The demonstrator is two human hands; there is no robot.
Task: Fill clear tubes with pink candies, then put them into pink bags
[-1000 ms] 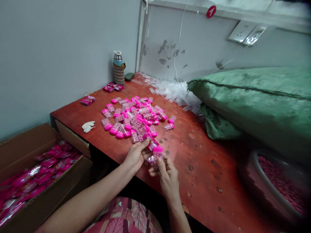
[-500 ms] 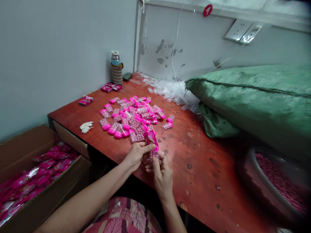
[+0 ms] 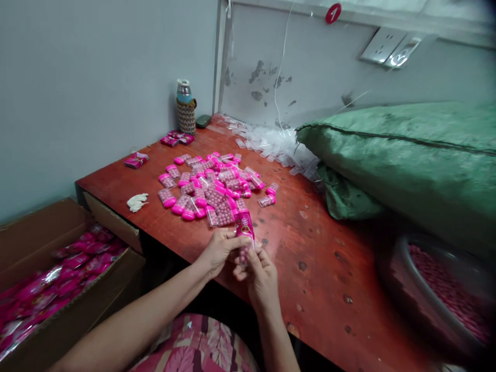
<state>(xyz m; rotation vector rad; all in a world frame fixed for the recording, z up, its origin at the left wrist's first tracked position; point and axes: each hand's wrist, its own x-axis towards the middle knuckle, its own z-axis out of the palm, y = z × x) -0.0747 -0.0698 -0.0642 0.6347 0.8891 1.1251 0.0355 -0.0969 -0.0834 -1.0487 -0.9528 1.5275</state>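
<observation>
Over the table's front edge, my left hand pinches a printed pink wrapper between thumb and fingers. Just below the wrapper shows a small clear candy box filled with pink balls. My right hand is closed on this box from the right, thumb on top. Whether the box sits inside the wrapper or against it I cannot tell; fingers cover the join. Directly beyond both hands lies a heap of similar candy boxes with bright pink caps.
A carton of pink packets stands at the left. Folded pink wrappers, white gloves or cloth and a flask are on the red table. Clear plastic pieces, a green sack and a bowl of pink candies lie rightward.
The wrapper and box have moved slightly down and right with my hands. My right thumb has shifted up toward the wrapper's lower end, and the wrapper stands a little straighter.
</observation>
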